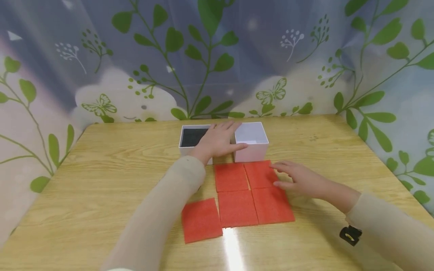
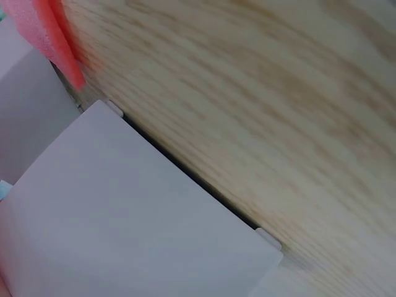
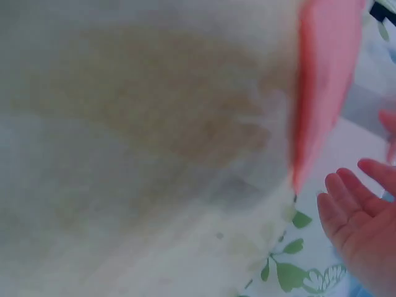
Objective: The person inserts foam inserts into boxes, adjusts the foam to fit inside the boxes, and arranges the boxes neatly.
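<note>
My left hand [image 1: 219, 140] reaches over the right part of a white box [image 1: 184, 150] with dark contents [image 1: 192, 137], its fingers extended toward a second white box [image 1: 252, 151]. Whether it touches either box is hard to tell. In the left wrist view a plain box wall [image 2: 136, 210] fills the lower left. My right hand [image 1: 303, 180] hovers at the right edge of several red felt-like squares [image 1: 237, 208], fingers loosely bent, holding nothing visible. The right wrist view shows that hand [image 3: 365, 232] beside a blurred red edge [image 3: 325, 86].
A separate red square [image 1: 202, 220] lies at the near left of the joined ones. All stand on a wood-grain table [image 1: 112, 180]. Behind it hangs a leaf-patterned curtain [image 1: 257, 49]. A small black object [image 1: 350, 235] sits by the right sleeve.
</note>
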`<action>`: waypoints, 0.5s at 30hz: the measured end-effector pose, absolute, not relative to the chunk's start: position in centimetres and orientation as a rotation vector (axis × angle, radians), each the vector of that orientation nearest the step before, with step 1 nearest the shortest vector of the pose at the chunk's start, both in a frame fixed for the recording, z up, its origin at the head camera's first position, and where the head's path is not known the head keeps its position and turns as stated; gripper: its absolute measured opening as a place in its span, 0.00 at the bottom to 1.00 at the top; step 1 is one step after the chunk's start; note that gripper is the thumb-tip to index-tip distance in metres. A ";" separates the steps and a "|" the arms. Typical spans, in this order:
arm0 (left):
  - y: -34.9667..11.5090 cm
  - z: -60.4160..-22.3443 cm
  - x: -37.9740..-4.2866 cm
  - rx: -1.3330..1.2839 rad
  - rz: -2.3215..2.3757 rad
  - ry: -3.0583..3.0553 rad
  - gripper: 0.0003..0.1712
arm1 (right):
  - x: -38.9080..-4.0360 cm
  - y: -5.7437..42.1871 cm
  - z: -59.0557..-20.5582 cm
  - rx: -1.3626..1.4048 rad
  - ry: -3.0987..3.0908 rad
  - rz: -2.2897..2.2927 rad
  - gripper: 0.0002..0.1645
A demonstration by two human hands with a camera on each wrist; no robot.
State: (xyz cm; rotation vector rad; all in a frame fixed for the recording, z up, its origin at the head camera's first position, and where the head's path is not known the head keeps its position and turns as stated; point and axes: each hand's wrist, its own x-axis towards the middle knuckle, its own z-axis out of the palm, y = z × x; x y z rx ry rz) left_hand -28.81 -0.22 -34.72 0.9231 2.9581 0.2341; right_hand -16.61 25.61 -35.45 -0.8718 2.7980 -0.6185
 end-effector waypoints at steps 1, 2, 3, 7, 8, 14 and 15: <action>-0.3 -34.7 -28.8 0.928 0.238 2.962 0.52 | -16.2 25.5 -35.7 -0.897 2.785 -0.580 0.35; -0.3 -34.7 -28.8 0.927 0.241 2.964 0.52 | -15.7 25.4 -35.9 -0.923 2.768 -0.550 0.37; -0.4 -34.7 -28.8 0.925 0.244 2.964 0.52 | -15.3 25.3 -36.0 -0.951 2.752 -0.521 0.40; -0.6 -34.7 -28.7 0.912 0.253 2.962 0.52 | -14.0 24.9 -36.4 -1.070 2.697 -0.434 0.47; -0.6 -34.6 -28.7 0.909 0.259 2.961 0.52 | -13.9 24.8 -36.5 -1.095 2.688 -0.410 0.48; -0.3 -34.5 -28.6 0.898 0.275 2.955 0.52 | -13.3 24.5 -36.5 -1.140 2.649 -0.265 0.52; -0.3 -34.5 -28.6 0.896 0.272 2.956 0.52 | -13.3 24.5 -36.5 -1.134 2.645 -0.252 0.53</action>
